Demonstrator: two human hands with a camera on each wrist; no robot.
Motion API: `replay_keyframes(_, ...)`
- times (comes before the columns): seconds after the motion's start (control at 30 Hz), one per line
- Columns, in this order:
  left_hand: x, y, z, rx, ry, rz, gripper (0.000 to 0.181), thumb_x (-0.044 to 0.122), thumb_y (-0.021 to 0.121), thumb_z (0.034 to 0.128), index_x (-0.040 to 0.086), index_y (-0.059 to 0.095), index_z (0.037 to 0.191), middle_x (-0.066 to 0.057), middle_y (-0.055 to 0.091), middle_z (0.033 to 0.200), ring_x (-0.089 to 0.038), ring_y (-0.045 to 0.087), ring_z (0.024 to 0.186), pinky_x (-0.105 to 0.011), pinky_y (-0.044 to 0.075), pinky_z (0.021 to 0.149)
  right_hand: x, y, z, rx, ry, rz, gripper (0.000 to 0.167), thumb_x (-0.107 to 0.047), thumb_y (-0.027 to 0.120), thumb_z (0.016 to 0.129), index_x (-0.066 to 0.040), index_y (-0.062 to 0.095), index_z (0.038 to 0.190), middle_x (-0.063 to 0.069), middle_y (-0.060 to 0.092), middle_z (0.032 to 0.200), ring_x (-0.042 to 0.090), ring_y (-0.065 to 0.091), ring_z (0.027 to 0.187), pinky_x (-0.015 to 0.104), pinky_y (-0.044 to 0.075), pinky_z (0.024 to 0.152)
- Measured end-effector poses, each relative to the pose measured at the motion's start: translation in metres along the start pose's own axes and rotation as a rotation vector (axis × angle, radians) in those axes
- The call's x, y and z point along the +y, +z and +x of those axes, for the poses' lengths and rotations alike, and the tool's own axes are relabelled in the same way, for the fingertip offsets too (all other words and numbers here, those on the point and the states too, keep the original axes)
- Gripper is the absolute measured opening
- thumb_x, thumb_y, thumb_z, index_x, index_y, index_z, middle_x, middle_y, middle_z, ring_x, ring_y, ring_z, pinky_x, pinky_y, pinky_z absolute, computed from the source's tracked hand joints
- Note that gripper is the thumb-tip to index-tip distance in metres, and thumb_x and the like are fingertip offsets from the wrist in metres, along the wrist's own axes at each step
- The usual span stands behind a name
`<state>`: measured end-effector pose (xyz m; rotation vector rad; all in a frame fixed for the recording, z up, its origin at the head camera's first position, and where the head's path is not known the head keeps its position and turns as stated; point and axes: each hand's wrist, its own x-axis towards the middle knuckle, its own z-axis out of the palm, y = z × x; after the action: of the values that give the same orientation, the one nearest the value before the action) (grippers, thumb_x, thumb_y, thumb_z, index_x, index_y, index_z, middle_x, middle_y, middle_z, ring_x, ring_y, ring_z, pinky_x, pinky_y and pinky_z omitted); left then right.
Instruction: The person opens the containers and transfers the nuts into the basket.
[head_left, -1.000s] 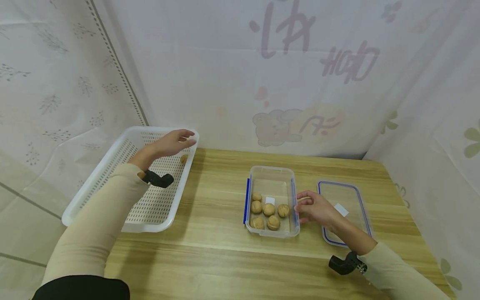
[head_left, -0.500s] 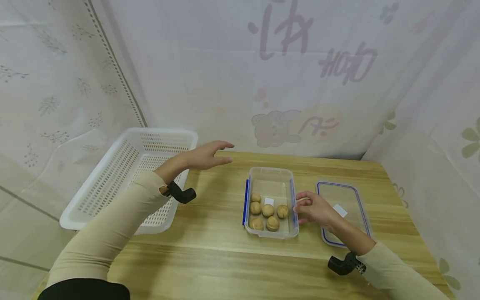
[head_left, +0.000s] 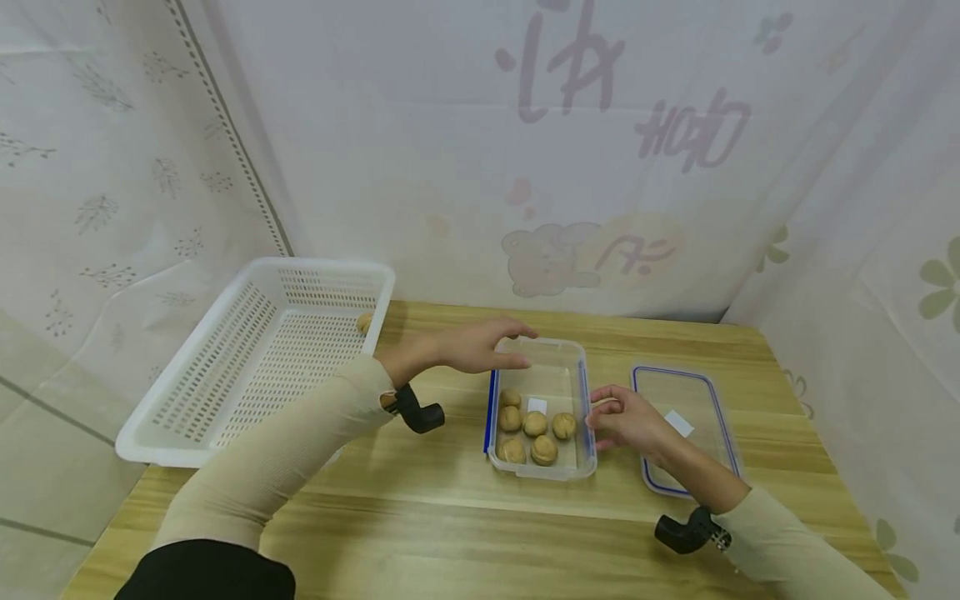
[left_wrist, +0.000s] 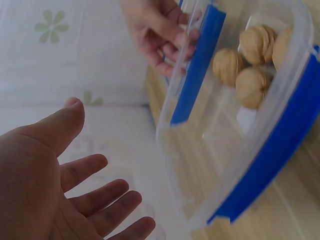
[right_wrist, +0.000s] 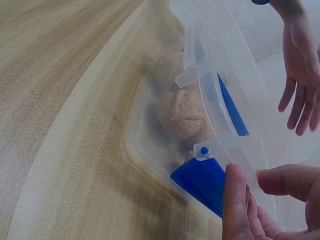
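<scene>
A clear plastic food container point(head_left: 551, 367) with blue side latches stands lidless on the table. Several walnuts point(head_left: 543, 450) lie in its near half, with a small white label among them. My left hand point(head_left: 480, 346) hovers over the container's far left corner, fingers spread and nothing held; the left wrist view shows its bare palm and fingers point(left_wrist: 115, 192). On the other side, my right hand point(head_left: 630, 421) pinches the right rim between thumb and fingers, just by the blue latch point(right_wrist: 200, 182). A walnut point(head_left: 364, 322) sits in the white basket point(head_left: 131, 437) at the left.
The container's clear lid point(head_left: 675, 383), with a blue seal and a white label, lies flat to the right, partly under the right forearm. Behind the wooden table point(head_left: 450, 533) hangs a printed white cloth point(head_left: 420, 150), with more cloth along both sides.
My left hand has moved right from above the basket, across the table, to over the container. The right hand stays at the container's rim.
</scene>
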<state>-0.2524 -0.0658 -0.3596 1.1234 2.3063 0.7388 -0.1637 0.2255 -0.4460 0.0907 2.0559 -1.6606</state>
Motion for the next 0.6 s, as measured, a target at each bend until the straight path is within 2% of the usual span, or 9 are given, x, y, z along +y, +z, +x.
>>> replay_keyframes(0.17,0.006,0.012,0.016,-0.032,0.02,0.01,0.06,0.037,0.056,0.1059,0.007,0.041,0.155,-0.012,0.043,0.157,-0.03,0.04,0.144,-0.043,0.035,0.117,-0.001,0.0,0.0,-0.001,0.005,-0.005,0.043,0.002,0.064,0.096,0.008,0.041,0.133,0.01,0.063,0.099,0.02,0.066,0.086,0.037,0.062,0.072)
replay_keyframes(0.4,0.006,0.025,0.037,-0.094,0.075,-0.008,0.058,0.031,0.063,0.1027,0.004,0.045,0.151,-0.011,0.049,0.152,-0.032,0.045,0.141,-0.04,0.038,0.115,0.0,-0.003,0.0,-0.012,-0.002,-0.009,0.044,0.001,0.063,0.096,0.009,0.041,0.134,0.012,0.063,0.101,0.021,0.066,0.088,0.038,0.062,0.073)
replay_keyframes(0.6,0.005,0.034,0.053,-0.176,0.058,-0.052,0.057,0.029,0.068,0.0998,0.005,0.049,0.148,-0.009,0.05,0.151,-0.034,0.046,0.139,-0.037,0.043,0.112,0.001,-0.004,0.002,-0.006,0.003,-0.013,0.045,0.001,0.064,0.096,0.008,0.04,0.134,0.013,0.063,0.101,0.022,0.066,0.089,0.039,0.062,0.074)
